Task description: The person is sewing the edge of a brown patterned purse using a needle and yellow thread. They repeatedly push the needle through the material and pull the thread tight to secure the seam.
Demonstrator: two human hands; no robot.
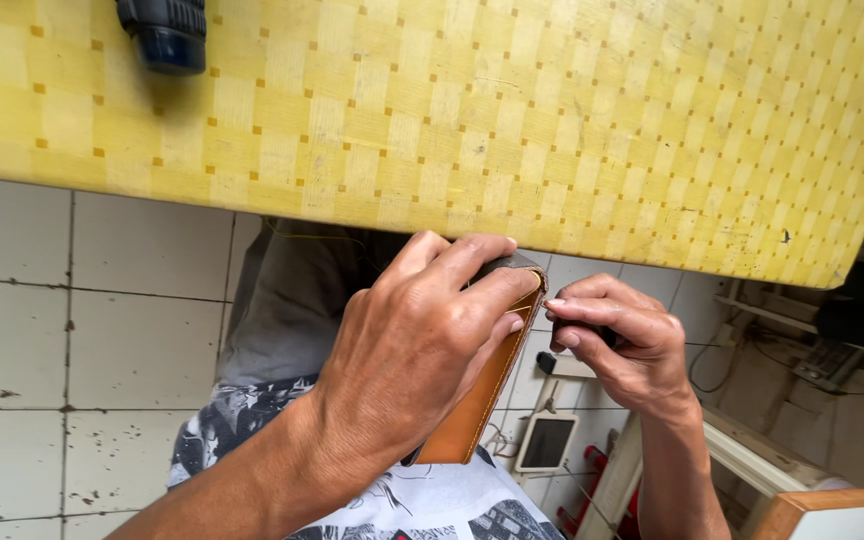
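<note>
Here, the left hand (pixel 407 345) grips one tan leather wallet (pixel 477 400); the right hand (pixel 617 340) pinches its edge.

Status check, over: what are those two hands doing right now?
Left hand gripping tan leather wallet. Right hand pinched at its top edge; whatever it pinches too small to tell. Yellow woven table just beyond, not touching.

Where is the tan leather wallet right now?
Head view, centre: the tan leather wallet is gripped in the left hand, below the yellow woven table edge, beside the right hand.
</note>
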